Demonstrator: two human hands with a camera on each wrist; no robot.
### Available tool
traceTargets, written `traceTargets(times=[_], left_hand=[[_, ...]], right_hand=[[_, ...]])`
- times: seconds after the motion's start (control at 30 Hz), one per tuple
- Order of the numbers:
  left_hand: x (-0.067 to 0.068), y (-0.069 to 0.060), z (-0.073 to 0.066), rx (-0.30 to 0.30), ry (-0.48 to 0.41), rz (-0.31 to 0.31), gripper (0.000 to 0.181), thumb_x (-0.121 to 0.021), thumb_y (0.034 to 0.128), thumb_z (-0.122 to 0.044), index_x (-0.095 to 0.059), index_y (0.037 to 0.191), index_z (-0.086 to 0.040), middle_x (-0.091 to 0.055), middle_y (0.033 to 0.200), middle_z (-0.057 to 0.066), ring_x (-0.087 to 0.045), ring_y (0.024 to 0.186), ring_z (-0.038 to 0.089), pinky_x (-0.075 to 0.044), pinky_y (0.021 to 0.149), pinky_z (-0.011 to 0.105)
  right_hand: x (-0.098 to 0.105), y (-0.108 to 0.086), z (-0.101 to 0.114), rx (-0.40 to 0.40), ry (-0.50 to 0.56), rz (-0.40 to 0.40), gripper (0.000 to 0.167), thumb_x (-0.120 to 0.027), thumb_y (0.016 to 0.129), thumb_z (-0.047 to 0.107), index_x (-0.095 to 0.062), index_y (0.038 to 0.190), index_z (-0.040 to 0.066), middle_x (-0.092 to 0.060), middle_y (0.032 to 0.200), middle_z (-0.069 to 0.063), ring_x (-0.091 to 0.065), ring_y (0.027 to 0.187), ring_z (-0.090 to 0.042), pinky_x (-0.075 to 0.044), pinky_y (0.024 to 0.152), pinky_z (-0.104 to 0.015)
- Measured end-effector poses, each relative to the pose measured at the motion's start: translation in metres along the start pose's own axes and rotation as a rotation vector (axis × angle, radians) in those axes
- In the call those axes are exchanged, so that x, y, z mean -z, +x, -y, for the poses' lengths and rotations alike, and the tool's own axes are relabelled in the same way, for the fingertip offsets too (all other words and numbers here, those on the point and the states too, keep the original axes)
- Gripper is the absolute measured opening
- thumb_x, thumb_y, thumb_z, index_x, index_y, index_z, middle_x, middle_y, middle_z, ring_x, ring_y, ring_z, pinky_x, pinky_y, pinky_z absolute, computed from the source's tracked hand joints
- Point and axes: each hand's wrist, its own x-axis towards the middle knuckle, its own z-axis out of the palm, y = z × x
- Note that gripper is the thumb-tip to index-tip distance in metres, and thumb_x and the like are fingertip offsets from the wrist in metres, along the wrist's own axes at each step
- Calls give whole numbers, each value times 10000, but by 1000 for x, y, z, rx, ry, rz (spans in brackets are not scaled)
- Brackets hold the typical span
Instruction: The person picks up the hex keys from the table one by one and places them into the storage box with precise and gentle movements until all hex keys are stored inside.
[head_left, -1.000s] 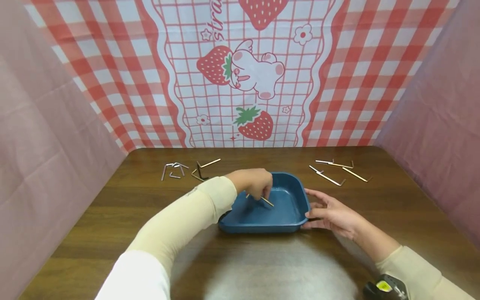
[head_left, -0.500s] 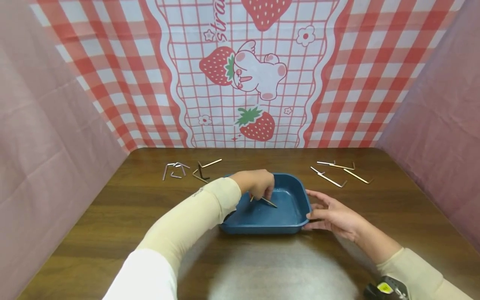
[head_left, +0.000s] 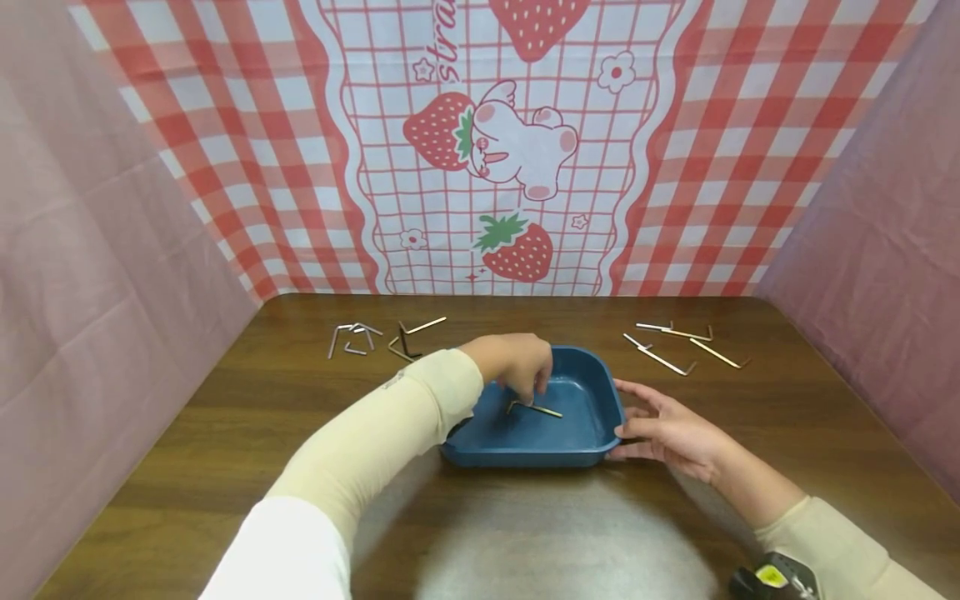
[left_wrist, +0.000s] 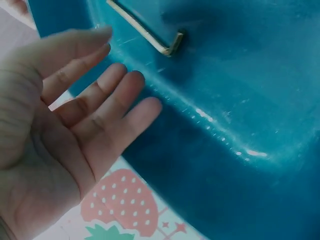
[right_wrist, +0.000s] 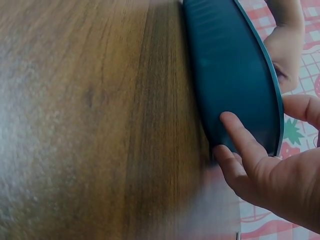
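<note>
Blue tray (head_left: 525,457) stands on the wood-grain worktop (head_left: 247,450). Brass hex key (head_left: 547,412) lies flat on the tray's floor: bent end toward the tray's left wall, long axis roughly along its near wall, straight end slanting slightly that way. Left hand (head_left: 525,362), the nearer one, hangs over the tray's floor. Its fingers (left_wrist: 145,110) are slack, a little apart, holding nothing. Key lies just below the fingertips, slightly to their near-wall side of the tray; left wrist view shows a gap between. Right hand (head_left: 667,433) holds the tray at its near right corner. Silver keys (head_left: 333,343) and a black key (head_left: 405,342) lie beyond the tray's far left corner, more keys (head_left: 714,353) beyond its far right
</note>
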Motion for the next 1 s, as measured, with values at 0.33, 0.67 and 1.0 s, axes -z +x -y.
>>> traceTargets(times=[0.33,0.67,1.0], left_hand=[[14,-12,-2,37,-4,49,315,-786,816,-244,-730,1110,-146,-647,1090,-15,-640,799,164,-578,590,341],[19,-36,9,-3,-46,-15,333,-801,798,-235,-736,1105,-122,-648,951,9,-615,755,153,-568,614,296],[28,-64,24,-79,-6,-198,255,-751,838,-194,-729,1081,-120,-681,1075,44,-579,998,148,-498,879,312]], right_hand=[[1,-1,-2,20,23,12,854,-570,916,-31,23,1530,-19,-306,1364,-398,-604,1040,-350,-491,911,-535],[-2,-2,1,10,19,9,842,-578,921,-27,19,1514,-64,-269,1394,-417,-608,1057,-349,-483,920,-529],[-4,-4,1,15,18,-21,839,-578,910,-41,11,1507,-78,-257,1391,-429,-619,1033,-326,-496,909,-511]])
